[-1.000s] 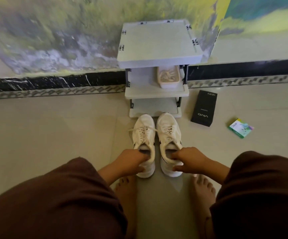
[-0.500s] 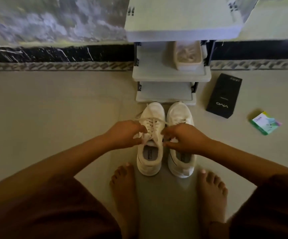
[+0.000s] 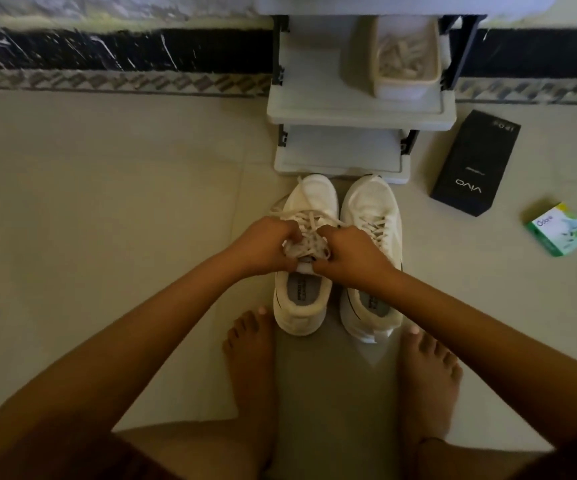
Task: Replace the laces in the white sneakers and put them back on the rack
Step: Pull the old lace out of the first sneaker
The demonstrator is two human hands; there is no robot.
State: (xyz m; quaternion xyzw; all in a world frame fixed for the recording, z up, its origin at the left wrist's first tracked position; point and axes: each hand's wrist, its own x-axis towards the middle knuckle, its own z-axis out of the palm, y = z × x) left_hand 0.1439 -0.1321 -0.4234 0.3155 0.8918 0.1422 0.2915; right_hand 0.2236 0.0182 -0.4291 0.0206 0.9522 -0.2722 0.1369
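Note:
Two white sneakers stand side by side on the floor, toes toward the rack. The left sneaker (image 3: 301, 303) has its lace (image 3: 306, 244) pulled up in a loose bunch over the tongue. My left hand (image 3: 266, 245) and my right hand (image 3: 349, 252) meet over that shoe, and each pinches part of the lace. The right sneaker (image 3: 372, 209) stays laced, partly covered by my right wrist. The white shoe rack (image 3: 346, 117) stands just beyond the toes, with a small tub of laces (image 3: 405, 60) on its middle shelf.
A black phone box (image 3: 474, 164) lies on the tiles right of the rack, and a small green packet (image 3: 560, 230) further right. My bare feet (image 3: 249, 348) flank the sneakers' heels. A black marble skirting runs along the wall behind.
My hands left the heels, moved forward onto the left sneaker's lacing and now pull its lace up into a bunch. The view has tilted down and closer.

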